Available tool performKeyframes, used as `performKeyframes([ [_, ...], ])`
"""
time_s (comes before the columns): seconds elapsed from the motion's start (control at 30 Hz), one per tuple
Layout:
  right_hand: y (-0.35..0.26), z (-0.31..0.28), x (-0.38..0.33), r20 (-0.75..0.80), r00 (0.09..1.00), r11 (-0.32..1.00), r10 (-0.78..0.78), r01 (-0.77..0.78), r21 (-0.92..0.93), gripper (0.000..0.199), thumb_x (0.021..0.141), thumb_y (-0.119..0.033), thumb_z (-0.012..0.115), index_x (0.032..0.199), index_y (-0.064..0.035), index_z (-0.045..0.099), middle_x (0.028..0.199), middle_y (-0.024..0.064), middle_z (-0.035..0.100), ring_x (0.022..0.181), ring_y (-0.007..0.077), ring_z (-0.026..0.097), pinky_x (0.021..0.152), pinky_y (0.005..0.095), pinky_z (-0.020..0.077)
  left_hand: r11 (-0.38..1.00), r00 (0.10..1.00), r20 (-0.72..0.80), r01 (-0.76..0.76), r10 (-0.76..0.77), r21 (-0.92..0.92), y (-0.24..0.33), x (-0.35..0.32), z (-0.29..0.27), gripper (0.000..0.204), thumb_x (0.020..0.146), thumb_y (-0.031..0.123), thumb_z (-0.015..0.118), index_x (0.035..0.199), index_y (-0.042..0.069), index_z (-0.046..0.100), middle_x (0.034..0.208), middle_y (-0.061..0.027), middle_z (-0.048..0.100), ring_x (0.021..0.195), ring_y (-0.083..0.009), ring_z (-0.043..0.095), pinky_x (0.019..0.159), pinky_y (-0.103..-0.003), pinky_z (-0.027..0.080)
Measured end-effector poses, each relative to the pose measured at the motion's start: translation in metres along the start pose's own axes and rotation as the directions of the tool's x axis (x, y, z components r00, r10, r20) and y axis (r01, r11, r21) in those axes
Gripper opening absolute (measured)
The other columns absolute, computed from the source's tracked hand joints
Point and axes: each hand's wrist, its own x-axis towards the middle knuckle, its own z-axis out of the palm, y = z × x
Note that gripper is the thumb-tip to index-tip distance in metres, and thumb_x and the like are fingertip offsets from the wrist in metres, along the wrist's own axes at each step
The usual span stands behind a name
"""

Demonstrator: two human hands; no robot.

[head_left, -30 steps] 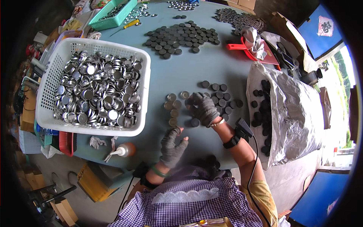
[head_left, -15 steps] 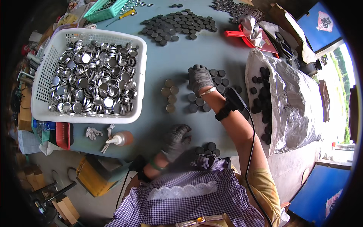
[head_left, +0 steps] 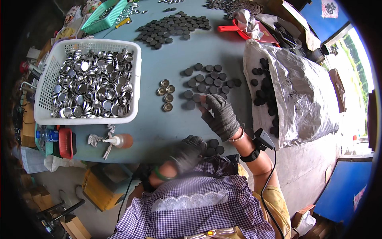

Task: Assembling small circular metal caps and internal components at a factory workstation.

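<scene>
My right hand (head_left: 221,117), in a grey glove with bare fingertips, reaches over the table. Its thumb and index finger are apart, the fingertips at the near edge of a loose group of dark round discs (head_left: 209,81). I see nothing clearly held there. My left hand (head_left: 187,153), also gloved, is low at the table's front edge and blurred; its fingers look bent, and what they may hold is hidden. Beside it sits a small cluster of dark discs (head_left: 215,147). Several shallow round metal caps (head_left: 168,98) lie left of the larger disc group.
A white basket (head_left: 137,85) full of silver caps stands at left. Nearby are a squeeze bottle (head_left: 122,140) and a red tray (head_left: 66,143). More discs (head_left: 173,30) lie farther back, near a red dustpan (head_left: 229,28). A silvery sack (head_left: 302,95) spills dark discs at right.
My right hand has drawn back toward me from the far side of the disc group, uncovering more discs. My left hand has shifted slightly right, toward the small cluster. The view has shifted too.
</scene>
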Motion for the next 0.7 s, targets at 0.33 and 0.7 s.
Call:
performKeyframes([
  [0.33,0.010,0.008,-0.039,0.188,0.873,0.799,0.451,-0.489,0.350,0.028,0.083,-0.007,0.066,0.110,-0.0024,0.060,0.094,0.0102,0.065,0.078,0.0183,0.062,0.072,0.0309,0.0507,0.973,0.969,-0.128,0.197,-0.212,-0.118,-0.001,0.023,0.000,0.023,0.070,0.012,0.070,0.092,0.008,0.063,0.090,-0.0115,0.059,0.086,-0.0304,0.059,0.081,-0.042,0.051],
  [0.7,0.006,0.029,-0.051,0.574,0.717,0.314,0.395,-0.693,0.649,0.042,0.097,-0.018,0.055,0.136,-0.0030,0.048,0.106,0.0055,0.066,0.076,0.0088,0.056,0.069,0.0244,0.0489,0.907,0.763,-0.593,-0.021,-0.257,-0.421,-0.011,0.003,-0.034,0.041,0.071,0.001,0.075,0.110,-0.001,0.063,0.100,-0.0135,0.063,0.089,-0.0253,0.064,0.081,-0.035,0.053],
])
